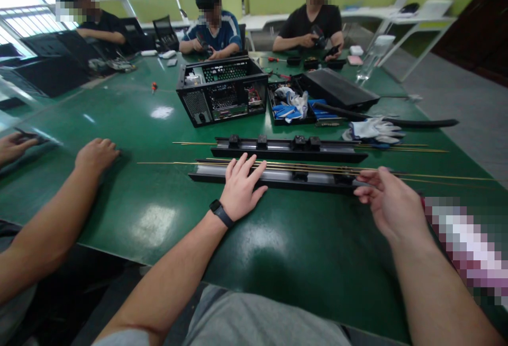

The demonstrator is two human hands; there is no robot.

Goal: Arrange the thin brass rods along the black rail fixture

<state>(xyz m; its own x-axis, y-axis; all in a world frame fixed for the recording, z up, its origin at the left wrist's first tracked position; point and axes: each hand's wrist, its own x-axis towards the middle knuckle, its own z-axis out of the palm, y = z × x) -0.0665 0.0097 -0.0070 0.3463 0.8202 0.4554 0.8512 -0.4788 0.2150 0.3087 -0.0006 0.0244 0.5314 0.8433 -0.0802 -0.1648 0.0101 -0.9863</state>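
My left hand [241, 187] lies flat with fingers spread on the near black rail [278, 178], pressing its left part. A black watch band sits on that wrist. My right hand [387, 200] is at the rail's right end, fingers pinched on a thin brass rod [436, 176] that runs along the rail's top. A second black rail [286, 148] with several small black blocks lies just behind, with more brass rods beside it.
The green table [151, 124] holds an open black computer case [222, 89], a tray with blue and white gloves [291, 105], white gloves [375, 130] and a black panel [337, 88]. A neighbour's forearm and fist [95, 156] rest at left. Three people sit opposite.
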